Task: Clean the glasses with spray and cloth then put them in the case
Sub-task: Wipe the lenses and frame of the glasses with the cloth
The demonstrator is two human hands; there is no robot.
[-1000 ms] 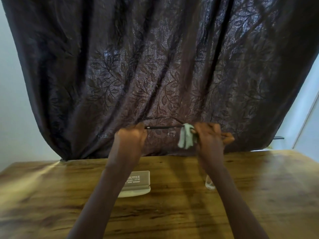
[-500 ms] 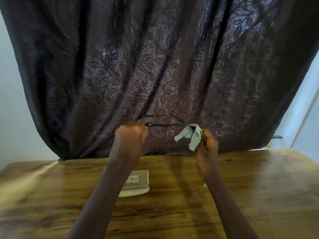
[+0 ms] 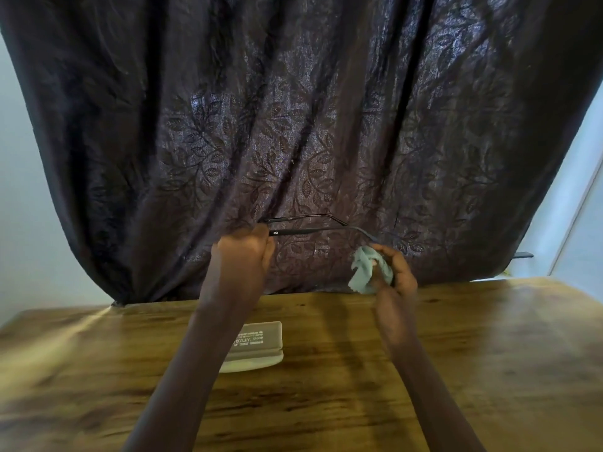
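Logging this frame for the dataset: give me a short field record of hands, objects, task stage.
left hand: shut on glasses, held up by the front, arms open
right hand: shut on cloth, just below the glasses' arm tips, contact unclear
case: closed, on table, partly behind left forearm
spray: not visible
backdrop: dark curtain
stage: wiping; glasses not yet cased

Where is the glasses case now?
The glasses case lies closed on the wooden table, left of centre, partly hidden behind the left forearm.
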